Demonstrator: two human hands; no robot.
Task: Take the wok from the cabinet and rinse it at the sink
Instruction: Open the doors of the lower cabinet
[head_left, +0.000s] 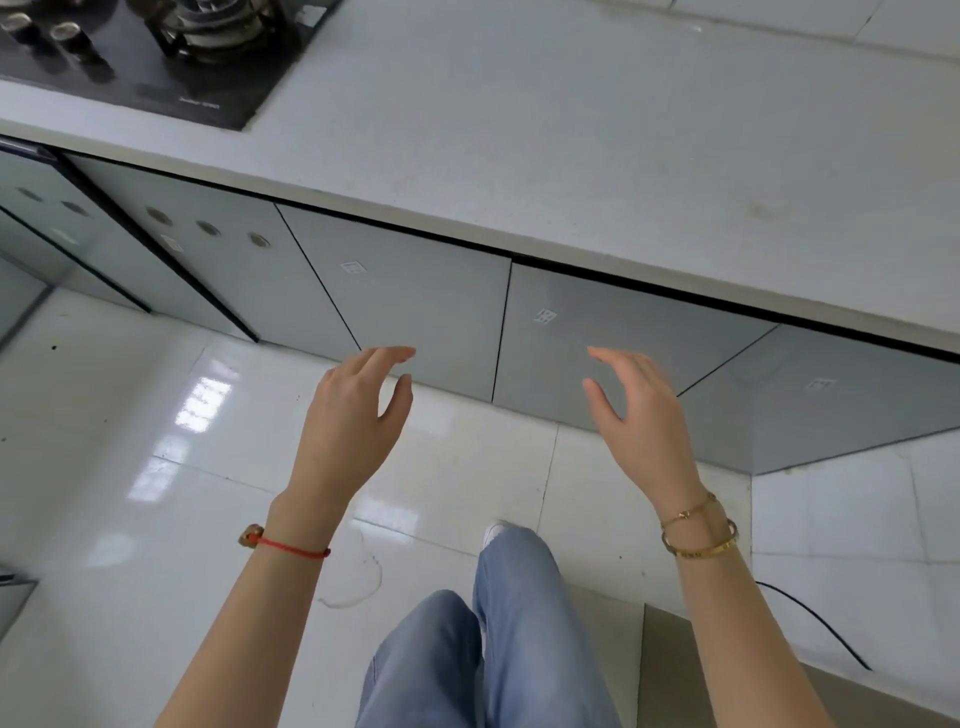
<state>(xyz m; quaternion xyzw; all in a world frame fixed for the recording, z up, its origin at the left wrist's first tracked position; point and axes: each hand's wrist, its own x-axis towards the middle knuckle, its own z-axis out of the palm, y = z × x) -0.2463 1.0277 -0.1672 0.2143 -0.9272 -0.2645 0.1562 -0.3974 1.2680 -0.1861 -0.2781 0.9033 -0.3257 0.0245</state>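
At the bottom of the frame my legs in light blue jeans (498, 639) stand on the glossy white tiled floor (130, 519), one white shoe toe (496, 531) poking out ahead. A thin black cable (821, 623) trails across the tiles at lower right.

Above that, both my forearms reach forward. My left hand (353, 421), with a red string bracelet (291, 545) at the wrist, is relaxed and spread, fingers loosely arched, holding nothing. My right hand (639, 415), with gold bangles (698, 535) at the wrist, is the same: fingers apart, gently curved, empty. Neither touches anything.

Just beyond my fingertips, in the middle of the frame, are the closed pale grey glossy cabinet doors (415, 291). The vertical seam between two of them lies between my hands, so each hand faces its own door, about equally near. The wok is not visible; I judge it sits behind one of these doors, ahead of and below my hands. No handles show, so I expect to pull at a door's top edge under the counter lip.

Each door carries a small white square label; I cannot read it.

Further up runs the white stone countertop (623, 156), and in the upper left corner the black glass gas hob (156, 78), with a faint brand mark too blurred to read. The sink is not in view.
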